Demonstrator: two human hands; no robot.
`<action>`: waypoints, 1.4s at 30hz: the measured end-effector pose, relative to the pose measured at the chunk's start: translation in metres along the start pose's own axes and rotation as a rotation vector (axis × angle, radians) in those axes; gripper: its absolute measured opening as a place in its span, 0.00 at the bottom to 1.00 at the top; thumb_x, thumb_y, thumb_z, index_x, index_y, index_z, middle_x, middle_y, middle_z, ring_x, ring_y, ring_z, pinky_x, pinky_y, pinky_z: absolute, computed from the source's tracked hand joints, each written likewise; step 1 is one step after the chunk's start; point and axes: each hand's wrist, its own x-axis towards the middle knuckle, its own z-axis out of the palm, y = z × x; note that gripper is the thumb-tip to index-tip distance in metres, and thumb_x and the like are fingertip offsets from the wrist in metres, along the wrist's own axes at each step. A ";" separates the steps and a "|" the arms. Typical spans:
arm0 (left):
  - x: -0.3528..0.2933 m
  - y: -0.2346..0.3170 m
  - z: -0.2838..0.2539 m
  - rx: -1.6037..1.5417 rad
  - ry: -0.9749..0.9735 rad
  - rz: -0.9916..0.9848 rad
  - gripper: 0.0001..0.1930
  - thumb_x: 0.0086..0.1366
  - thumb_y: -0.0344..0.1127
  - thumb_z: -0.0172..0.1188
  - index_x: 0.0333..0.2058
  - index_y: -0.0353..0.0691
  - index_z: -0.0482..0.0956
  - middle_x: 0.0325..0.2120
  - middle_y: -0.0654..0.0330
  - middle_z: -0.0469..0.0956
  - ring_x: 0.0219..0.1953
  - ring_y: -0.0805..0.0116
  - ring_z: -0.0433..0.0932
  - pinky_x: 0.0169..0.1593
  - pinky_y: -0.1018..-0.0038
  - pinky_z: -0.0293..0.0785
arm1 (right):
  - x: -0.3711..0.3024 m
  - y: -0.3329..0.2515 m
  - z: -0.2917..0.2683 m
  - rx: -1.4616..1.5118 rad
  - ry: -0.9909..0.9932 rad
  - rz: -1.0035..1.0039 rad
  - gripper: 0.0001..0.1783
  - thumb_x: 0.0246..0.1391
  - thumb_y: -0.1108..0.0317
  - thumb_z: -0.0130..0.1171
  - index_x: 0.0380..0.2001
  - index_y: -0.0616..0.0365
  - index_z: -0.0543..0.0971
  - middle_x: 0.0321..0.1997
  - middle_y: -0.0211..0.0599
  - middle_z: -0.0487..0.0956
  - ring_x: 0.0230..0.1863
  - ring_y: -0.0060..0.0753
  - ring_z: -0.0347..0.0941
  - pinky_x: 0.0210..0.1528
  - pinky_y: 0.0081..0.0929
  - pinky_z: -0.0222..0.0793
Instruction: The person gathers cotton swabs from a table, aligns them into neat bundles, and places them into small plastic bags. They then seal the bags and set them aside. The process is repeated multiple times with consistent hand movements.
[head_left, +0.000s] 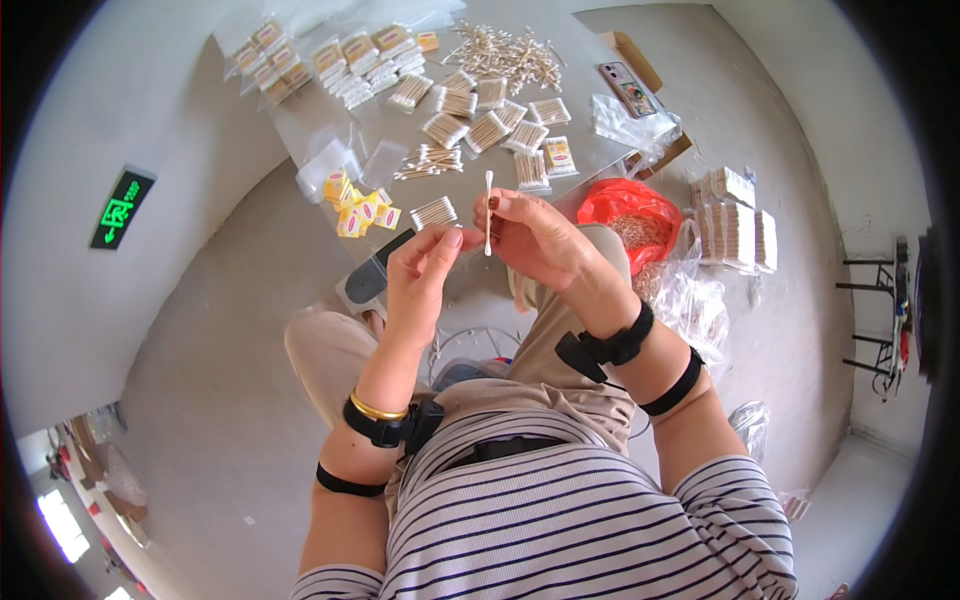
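Note:
A cotton swab (488, 225) stands nearly upright between my two hands, above my lap. My right hand (545, 235) is closed on it, thumb and fingertips pinching its stick. My left hand (420, 275) is beside it with the fingers bent together and the fingertips close to the swab; whether anything is in them is hidden. Just beyond the left hand, a small row of swabs (433, 212) lies at the near edge of the table (330, 125). Farther off are a loose bunch of swabs (430, 161) and several packed bundles (487, 131).
A heap of loose swabs (510, 55) lies at the table's far side, beside stacked packs (360, 55). Yellow and white cards (358, 208) lie at the left edge. A phone (627, 88) lies at right. A red bag (630, 205) and stacked white packs (727, 225) stand below right.

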 end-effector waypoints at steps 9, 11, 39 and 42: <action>0.000 -0.022 0.015 0.263 -0.017 -0.027 0.13 0.76 0.37 0.61 0.43 0.31 0.87 0.40 0.59 0.88 0.46 0.73 0.83 0.56 0.75 0.74 | -0.070 -0.032 -0.034 -0.455 0.329 -0.399 0.09 0.65 0.67 0.67 0.43 0.60 0.82 0.42 0.26 0.76 0.48 0.20 0.74 0.55 0.22 0.69; 0.001 -0.033 0.006 0.289 0.022 -0.064 0.13 0.76 0.37 0.61 0.43 0.31 0.87 0.39 0.60 0.88 0.45 0.74 0.83 0.55 0.75 0.74 | -0.091 -0.056 -0.066 -1.191 0.648 -0.655 0.04 0.57 0.75 0.69 0.36 0.61 0.85 0.43 0.32 0.77 0.50 0.25 0.76 0.56 0.25 0.70; 0.051 -0.131 -0.093 1.199 0.077 0.034 0.26 0.61 0.42 0.71 0.57 0.47 0.77 0.62 0.56 0.72 0.66 0.47 0.66 0.68 0.47 0.57 | 0.243 -0.089 -0.289 -1.890 1.007 -0.199 0.10 0.50 0.57 0.69 0.29 0.50 0.90 0.34 0.40 0.88 0.40 0.48 0.85 0.47 0.43 0.79; 0.053 -0.129 -0.093 1.179 0.067 0.034 0.25 0.62 0.41 0.70 0.57 0.47 0.78 0.61 0.56 0.72 0.66 0.47 0.66 0.68 0.48 0.58 | 0.248 -0.091 -0.290 -1.866 1.029 -0.111 0.11 0.49 0.55 0.69 0.29 0.49 0.90 0.34 0.40 0.88 0.39 0.48 0.85 0.45 0.42 0.79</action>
